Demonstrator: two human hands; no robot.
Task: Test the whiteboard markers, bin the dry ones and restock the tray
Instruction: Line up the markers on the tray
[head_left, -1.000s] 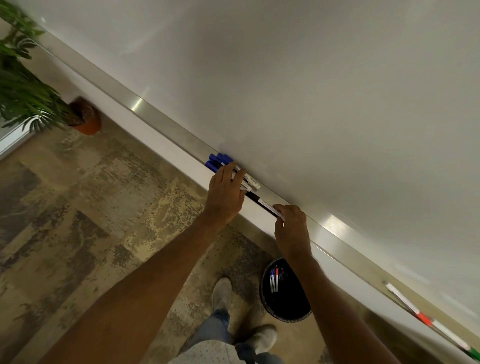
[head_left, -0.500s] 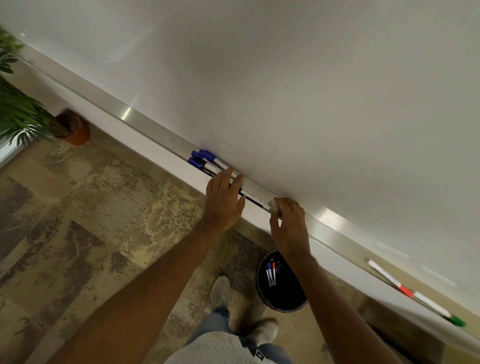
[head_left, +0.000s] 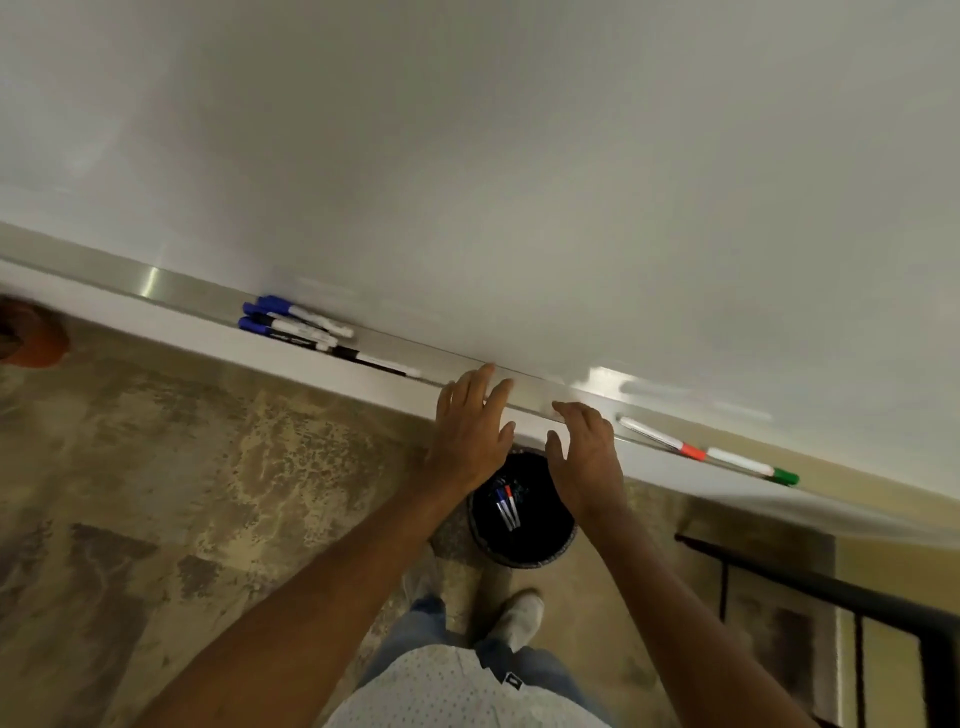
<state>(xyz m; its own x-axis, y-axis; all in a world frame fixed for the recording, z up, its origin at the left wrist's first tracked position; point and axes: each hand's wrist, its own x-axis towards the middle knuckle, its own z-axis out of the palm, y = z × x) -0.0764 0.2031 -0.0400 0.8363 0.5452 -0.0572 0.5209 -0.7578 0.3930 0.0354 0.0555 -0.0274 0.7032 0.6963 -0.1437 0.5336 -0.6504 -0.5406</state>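
Observation:
A metal marker tray (head_left: 171, 287) runs along the bottom of the whiteboard (head_left: 519, 156). Several blue-capped markers (head_left: 291, 319) and a black marker (head_left: 376, 361) lie together in it at the left. A red-capped marker (head_left: 662, 441) and a green-capped marker (head_left: 750, 465) lie end to end at the right. My left hand (head_left: 470, 428) and my right hand (head_left: 587, 452) hover at the tray's front edge between the two groups, fingers relaxed, holding nothing. Below them stands a black bin (head_left: 522, 512) with a few markers in it.
A terracotta plant pot (head_left: 31, 338) sits on the patterned floor at the far left. A black metal frame (head_left: 831, 587) stands at the lower right. My feet are beside the bin.
Both hands have let go of the blue and black markers and moved right along the tray. The view has shifted right too, and the red and green markers now sit closer to my right hand.

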